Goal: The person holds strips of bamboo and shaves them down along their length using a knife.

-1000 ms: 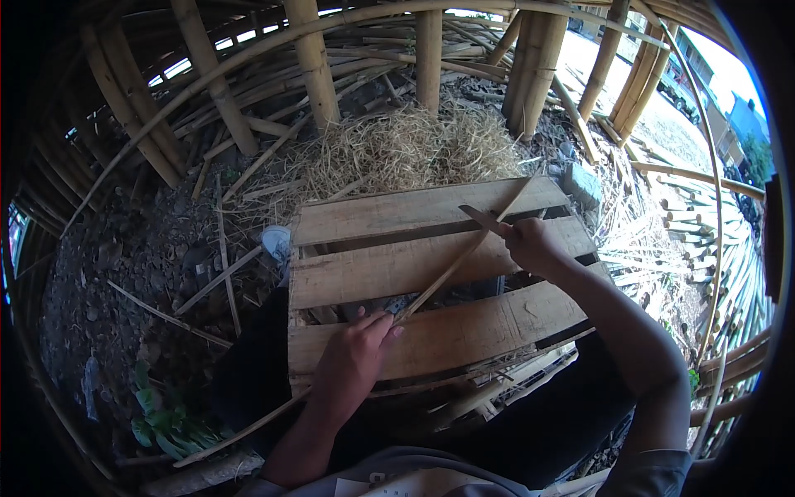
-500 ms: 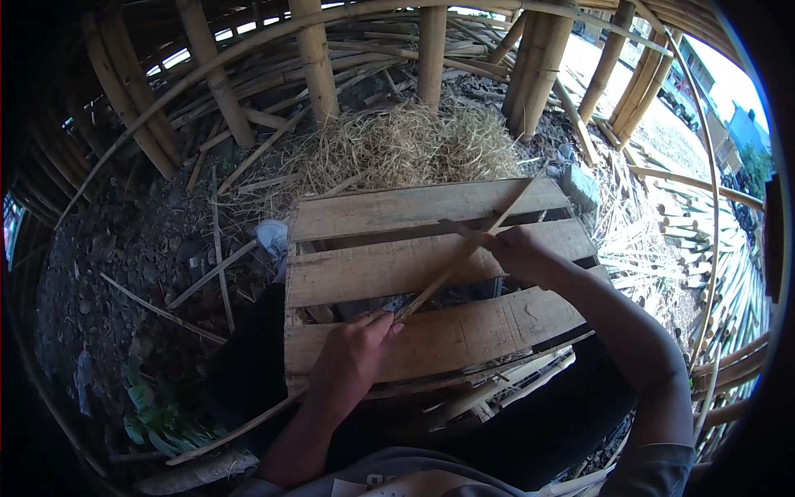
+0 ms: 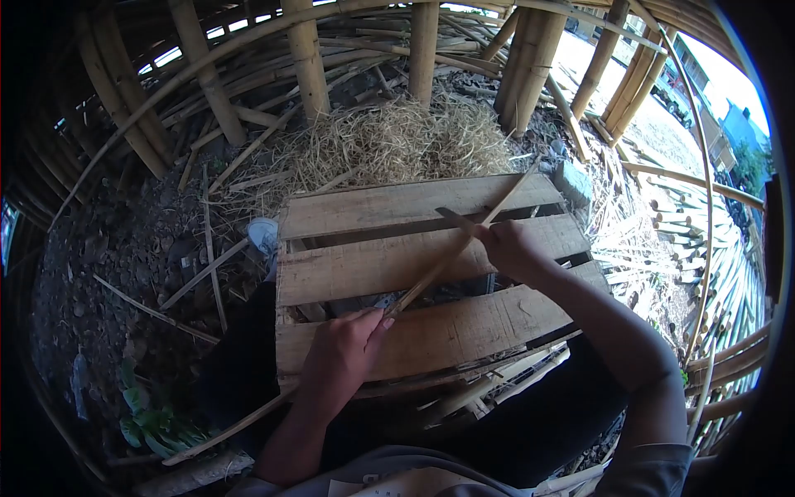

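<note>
A long bamboo strip [image 3: 439, 263] runs slantwise over a slatted wooden table [image 3: 348, 273], from the lower left past its far edge. My left hand [image 3: 344, 348] is closed round the strip near the table's front left. Further up, my right hand [image 3: 507, 248] is closed on a knife, whose blade [image 3: 455, 220] points left and lies across the strip. The knife's handle is hidden inside my fingers. Below my left hand, the strip's tail [image 3: 228, 432] slopes down past my forearm.
A heap of pale shavings [image 3: 406, 141] lies behind the table. Bamboo posts [image 3: 308, 66] stand at the back. A grey block [image 3: 573, 184] sits by the far right corner, and many cut bamboo poles [image 3: 704, 273] lie at the right. A green plant [image 3: 153, 422] grows at lower left.
The whole view has shifted slightly left. The knife blade, blurred before, now shows sharply against the strip. Both hands keep their holds.
</note>
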Motion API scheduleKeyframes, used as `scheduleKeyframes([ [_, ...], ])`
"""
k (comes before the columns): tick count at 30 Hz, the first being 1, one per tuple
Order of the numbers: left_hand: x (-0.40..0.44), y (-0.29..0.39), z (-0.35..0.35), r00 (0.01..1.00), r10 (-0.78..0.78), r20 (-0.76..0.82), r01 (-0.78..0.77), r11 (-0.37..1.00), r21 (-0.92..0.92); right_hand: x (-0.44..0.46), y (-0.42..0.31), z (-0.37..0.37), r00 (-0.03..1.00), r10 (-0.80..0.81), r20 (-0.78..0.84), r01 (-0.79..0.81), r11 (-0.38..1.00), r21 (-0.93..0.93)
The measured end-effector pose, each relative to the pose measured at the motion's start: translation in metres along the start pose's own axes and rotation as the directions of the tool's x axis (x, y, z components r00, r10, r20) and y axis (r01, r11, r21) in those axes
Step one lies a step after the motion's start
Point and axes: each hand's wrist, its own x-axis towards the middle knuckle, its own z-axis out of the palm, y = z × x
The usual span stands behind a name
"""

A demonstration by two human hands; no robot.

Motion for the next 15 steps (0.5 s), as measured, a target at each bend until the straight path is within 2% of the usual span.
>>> scheduleKeyframes([
  [1,-0.001,-0.001,0.001,1.000,0.016,-0.015,-0.016,1.000,-0.007,-0.010,-0.006,0.009,0.984,-0.172,-0.049,0.168,0.983,-0.071],
  [2,-0.001,-0.002,0.002,0.999,0.030,-0.031,-0.030,0.999,-0.011,-0.021,-0.013,0.018,0.967,-0.251,-0.046,0.251,0.968,-0.014],
  [3,0.000,-0.002,0.002,0.999,0.029,-0.029,-0.029,1.000,-0.007,-0.017,-0.017,0.009,0.967,-0.252,-0.047,0.251,0.968,-0.009],
  [5,-0.002,0.001,0.002,0.997,0.038,-0.066,-0.038,0.999,-0.008,0.000,-0.016,-0.016,0.987,0.092,0.130,-0.098,0.994,0.040],
  [6,-0.003,0.001,0.003,0.997,0.037,-0.066,-0.037,0.999,-0.008,0.010,-0.011,-0.025,0.978,0.174,0.114,-0.178,0.984,0.028],
  [7,-0.003,0.001,0.002,0.998,0.031,-0.048,-0.031,0.999,0.008,0.005,-0.010,-0.017,0.978,0.176,0.112,-0.180,0.983,0.029],
  [9,-0.003,0.002,0.004,0.999,0.025,-0.036,-0.024,1.000,0.019,-0.015,-0.018,0.009,0.988,-0.155,0.020,0.155,0.987,0.035],
  [10,-0.004,0.003,0.004,0.999,0.025,-0.035,-0.023,0.999,0.045,-0.023,-0.028,0.013,0.975,-0.170,0.143,0.182,0.981,-0.073],
  [11,-0.005,0.004,0.004,0.999,0.027,-0.026,-0.025,0.997,0.074,-0.021,-0.028,0.005,0.976,-0.167,0.142,0.178,0.982,-0.070],
  [13,-0.007,0.010,0.004,0.999,0.035,-0.019,-0.034,0.995,0.095,-0.007,-0.024,-0.015,0.983,-0.006,0.186,-0.003,0.999,0.046],
  [14,-0.007,0.011,0.005,0.999,0.042,-0.030,-0.039,0.993,0.114,0.000,-0.019,-0.023,0.990,0.063,0.128,-0.077,0.991,0.108],
  [15,-0.009,0.010,0.006,0.999,0.043,-0.028,-0.039,0.993,0.113,-0.002,-0.017,-0.016,0.990,0.065,0.128,-0.079,0.991,0.108],
])
